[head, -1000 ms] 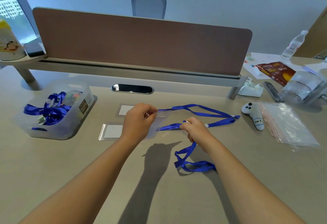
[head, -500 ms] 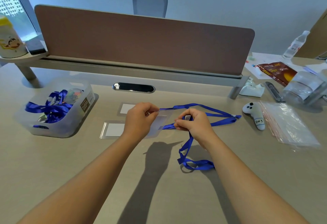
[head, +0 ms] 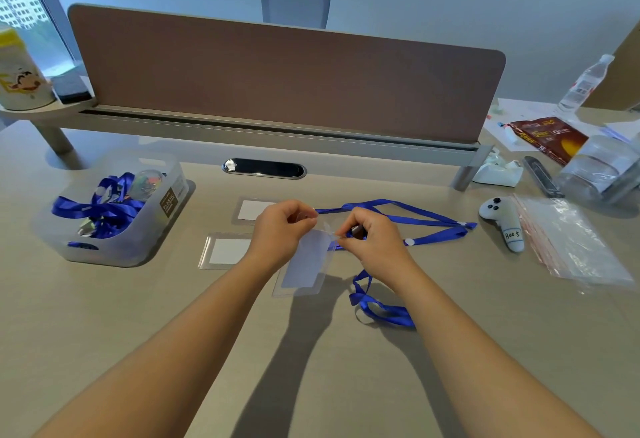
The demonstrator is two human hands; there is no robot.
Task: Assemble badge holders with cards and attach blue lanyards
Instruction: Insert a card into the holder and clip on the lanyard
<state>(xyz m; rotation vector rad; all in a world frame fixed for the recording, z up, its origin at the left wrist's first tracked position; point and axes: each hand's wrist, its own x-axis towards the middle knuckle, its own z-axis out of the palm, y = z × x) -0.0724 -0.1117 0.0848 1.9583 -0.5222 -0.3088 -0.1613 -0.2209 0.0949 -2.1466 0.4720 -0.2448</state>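
My left hand [head: 282, 229] pinches the top edge of a clear badge holder [head: 306, 266] with a white card inside; the holder hangs down, lifted off the desk. My right hand [head: 375, 238] grips the clip end of a blue lanyard [head: 398, 219] right at the holder's top edge. The lanyard strap runs off to the right and loops down onto the desk [head: 381, 309]. Two more filled badge holders lie flat behind my left hand, one [head: 225, 250] nearer and one [head: 251, 209] farther back.
A clear plastic bin [head: 114, 209] with several blue lanyards stands at the left. At the right lie a small white plush toy [head: 504, 223], a stack of clear zip bags [head: 568, 240] and assorted clutter. A brown divider panel [head: 277, 81] closes the back of the desk.
My right hand has moved left with the lanyard clip until it meets the holder. My left hand has lifted the holder, which now hangs upright between both hands.
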